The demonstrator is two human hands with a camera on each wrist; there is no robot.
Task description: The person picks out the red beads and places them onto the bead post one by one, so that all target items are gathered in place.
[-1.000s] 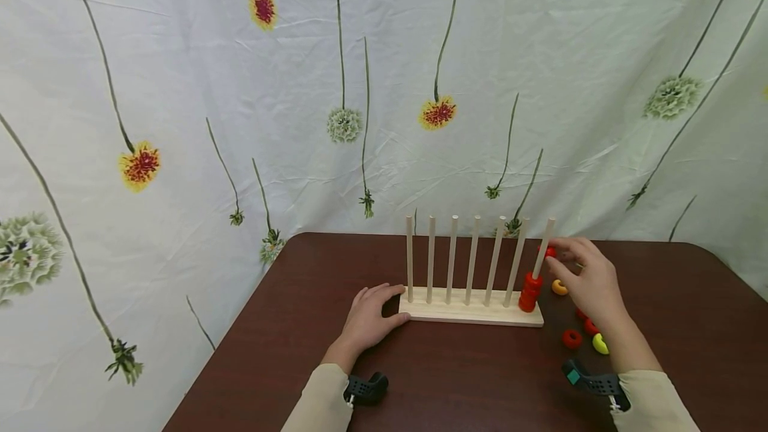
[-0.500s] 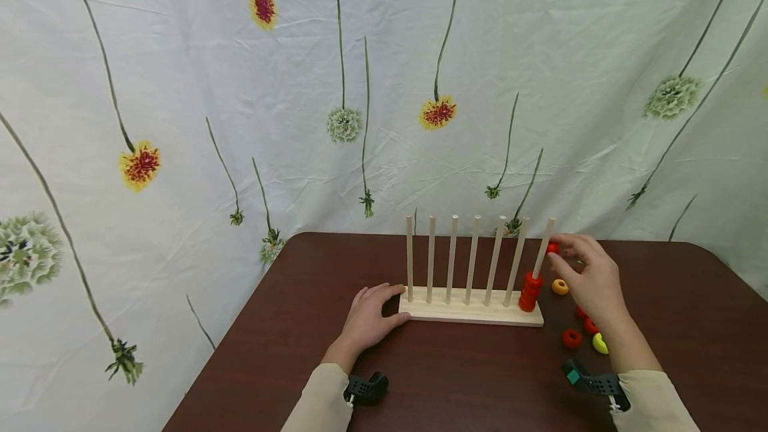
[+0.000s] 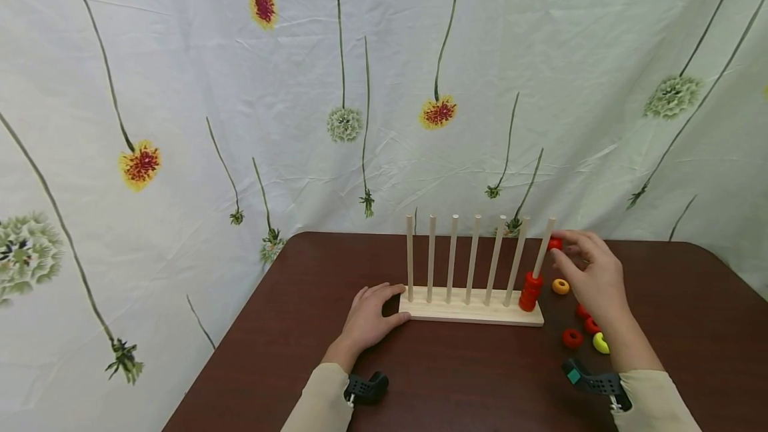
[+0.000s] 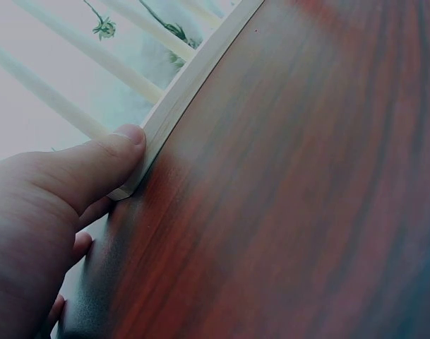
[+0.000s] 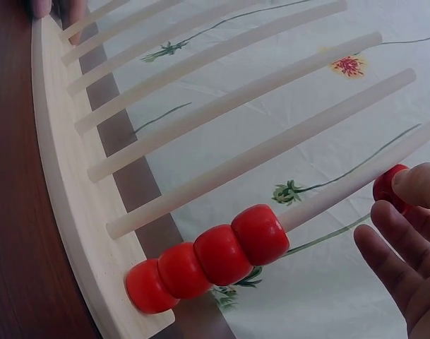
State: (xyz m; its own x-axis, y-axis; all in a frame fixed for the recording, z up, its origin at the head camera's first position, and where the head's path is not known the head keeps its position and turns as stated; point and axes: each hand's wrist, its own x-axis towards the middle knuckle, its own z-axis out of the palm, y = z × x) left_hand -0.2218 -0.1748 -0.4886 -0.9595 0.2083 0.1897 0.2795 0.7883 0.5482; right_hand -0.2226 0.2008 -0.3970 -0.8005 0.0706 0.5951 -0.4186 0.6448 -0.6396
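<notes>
A light wooden peg rack (image 3: 468, 312) has several upright pegs on a flat base. My left hand (image 3: 373, 315) holds the base at its left end, with the thumb (image 4: 126, 145) on the front edge. Several red beads (image 5: 222, 256) are stacked on the rightmost peg (image 3: 543, 249). My right hand (image 3: 591, 272) pinches another red bead (image 3: 555, 244) between thumb and forefinger. That bead is high up, just right of the same peg and below its tip.
On the dark brown table (image 3: 468, 379), right of the rack, lie an orange bead (image 3: 561, 287), a yellow bead (image 3: 601, 343) and several red ones (image 3: 572, 339). My right forearm overlaps some of these. A flowered white cloth (image 3: 384, 85) hangs behind the table.
The right hand has shifted slightly up and to the right with its red bead, from overlapping the rightmost peg to beside it. The left hand and rack have stayed still.
</notes>
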